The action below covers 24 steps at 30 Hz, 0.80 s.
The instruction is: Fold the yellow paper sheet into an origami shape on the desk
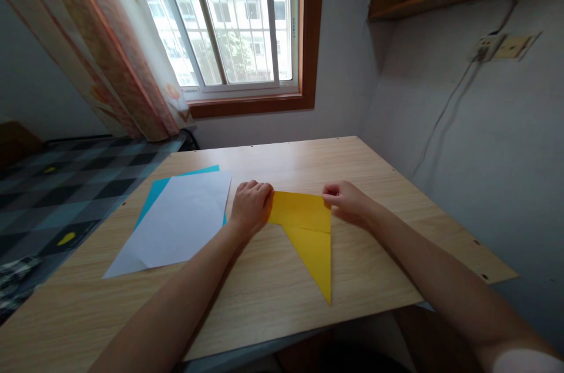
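A folded sheet of yellow paper (pixel 304 211) lies near the middle of the wooden table (pixel 264 302). Its upper part is a band running between my hands, and a triangular part points down toward the near edge, with a crease or edge line between the two. My left hand (pixel 252 204) is closed at the band's left end, its fingers curled over the paper. At the upper right corner, my right hand (pixel 346 197) pinches the paper between thumb and fingers. The paper under my left fingers is hidden.
Left of my left hand, a white sheet (pixel 185 220) lies over a blue sheet (pixel 152 200). A bed with a checked cover (pixel 88 167) adjoins the table's left side. Beyond are a window (pixel 233 20) and a curtain (pixel 118 38). A cable (pixel 445 108) hangs on the right wall.
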Tool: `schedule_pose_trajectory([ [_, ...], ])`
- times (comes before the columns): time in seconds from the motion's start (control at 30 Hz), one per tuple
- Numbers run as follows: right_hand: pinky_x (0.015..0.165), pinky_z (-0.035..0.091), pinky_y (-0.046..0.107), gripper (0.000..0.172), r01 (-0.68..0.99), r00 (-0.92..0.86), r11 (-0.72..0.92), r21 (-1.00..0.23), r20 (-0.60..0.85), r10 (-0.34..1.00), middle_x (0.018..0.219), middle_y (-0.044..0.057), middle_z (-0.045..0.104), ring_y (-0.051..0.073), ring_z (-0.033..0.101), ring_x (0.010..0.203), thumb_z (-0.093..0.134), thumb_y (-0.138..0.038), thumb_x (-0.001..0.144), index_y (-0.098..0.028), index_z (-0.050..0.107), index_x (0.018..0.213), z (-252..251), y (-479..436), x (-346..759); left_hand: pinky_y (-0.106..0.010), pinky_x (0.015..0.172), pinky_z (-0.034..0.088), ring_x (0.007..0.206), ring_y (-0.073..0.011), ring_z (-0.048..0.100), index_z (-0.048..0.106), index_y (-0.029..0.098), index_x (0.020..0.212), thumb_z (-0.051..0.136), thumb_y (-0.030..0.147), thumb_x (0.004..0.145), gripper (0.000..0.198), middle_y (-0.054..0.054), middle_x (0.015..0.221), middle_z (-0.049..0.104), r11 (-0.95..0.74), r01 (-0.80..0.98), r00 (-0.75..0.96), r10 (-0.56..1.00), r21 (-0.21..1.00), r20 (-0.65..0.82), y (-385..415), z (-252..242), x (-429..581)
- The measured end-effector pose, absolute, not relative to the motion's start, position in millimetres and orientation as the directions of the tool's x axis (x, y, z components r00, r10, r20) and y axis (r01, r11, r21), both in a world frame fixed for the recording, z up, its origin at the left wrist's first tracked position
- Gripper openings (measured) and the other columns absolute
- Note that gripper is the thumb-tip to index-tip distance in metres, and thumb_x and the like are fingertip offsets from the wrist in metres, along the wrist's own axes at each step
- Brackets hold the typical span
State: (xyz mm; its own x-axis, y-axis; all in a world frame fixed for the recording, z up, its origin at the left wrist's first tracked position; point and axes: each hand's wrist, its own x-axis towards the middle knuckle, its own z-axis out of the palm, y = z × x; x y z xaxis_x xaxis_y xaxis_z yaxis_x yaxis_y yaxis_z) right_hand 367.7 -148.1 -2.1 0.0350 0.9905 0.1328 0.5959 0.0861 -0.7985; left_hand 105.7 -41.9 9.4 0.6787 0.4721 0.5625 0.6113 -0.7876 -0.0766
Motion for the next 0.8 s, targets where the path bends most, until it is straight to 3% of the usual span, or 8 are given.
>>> schedule_pose_trajectory([
  [0.5,0.054,0.031,0.024,0.013,0.646,0.073,0.054,-0.761,0.132,0.989,0.061,-0.001,0.054,0.013,0.048,0.059,0.054,-0.028,0.07,-0.017,0.056,0.064,0.0,-145.8,389.2,-0.039,0.077,0.042,0.08,-0.0246,0.06,0.064,0.021,0.085,0.043,0.026,0.093,0.023,-0.007,0.079,0.068,-0.79,0.609,0.692,0.488,-0.067,0.532,-41.8,10.2,102.7],
  [0.63,0.052,0.027,0.025,0.015,0.756,0.21,-0.024,-0.654,0.208,0.955,0.056,-0.002,0.05,0.013,0.046,0.057,0.052,-0.027,0.071,-0.017,0.054,0.059,-0.5,-144.4,400.1,-0.038,0.075,0.043,0.08,-0.0247,0.06,0.064,0.02,0.085,0.041,0.027,0.094,0.026,-0.008,0.079,0.069,-0.759,0.651,0.645,0.543,-0.014,0.538,-34.8,7.3,96.9],
  [0.8,0.057,0.032,0.026,0.02,0.8,0.32,-0.046,-0.598,0.36,0.876,0.063,0.001,0.06,0.015,0.053,0.062,0.051,-0.029,0.079,-0.018,0.061,0.067,-2.3,-139.5,400.3,-0.036,0.073,0.042,0.077,-0.0232,0.059,0.064,0.019,0.084,0.042,0.027,0.094,0.026,-0.007,0.077,0.067,-0.782,0.623,0.669,0.535,0.003,0.515,-34.9,2.7,99.1],
])
